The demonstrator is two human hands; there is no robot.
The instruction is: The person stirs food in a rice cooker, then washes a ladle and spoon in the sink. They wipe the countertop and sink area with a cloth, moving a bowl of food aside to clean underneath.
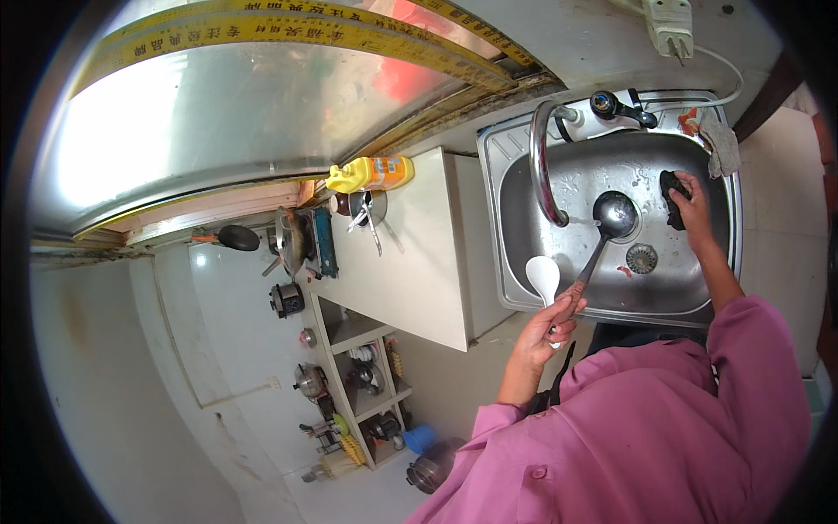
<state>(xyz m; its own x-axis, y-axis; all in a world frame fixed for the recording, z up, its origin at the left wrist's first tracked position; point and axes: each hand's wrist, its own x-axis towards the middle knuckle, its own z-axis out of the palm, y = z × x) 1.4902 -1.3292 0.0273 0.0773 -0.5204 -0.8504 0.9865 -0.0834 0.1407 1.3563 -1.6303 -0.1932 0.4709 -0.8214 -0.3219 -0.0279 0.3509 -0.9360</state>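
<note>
My left hand (pixel 547 325) grips the handle of a metal ladle (pixel 615 215) together with a white spoon (pixel 543 278). The ladle's bowl hangs in the stainless steel sink (pixel 661 291), beneath the spout of the curved chrome faucet (pixel 538 157). A thin stream of water seems to run from the spout towards the bowl. At the sink's right side, my right hand (pixel 692 208) holds a dark scrubbing pad (pixel 672 200). The drain strainer (pixel 641 259) lies just below the ladle's bowl, with a small reddish scrap near it.
A grey cloth (pixel 720 143) hangs over the sink's right corner. Left of the sink, a counter (pixel 406 242) bears a yellow bottle (pixel 372 174), a cup with metal utensils (pixel 365 216) and a blue portable stove (pixel 323 242). A white power plug (pixel 669 29) hangs above the sink.
</note>
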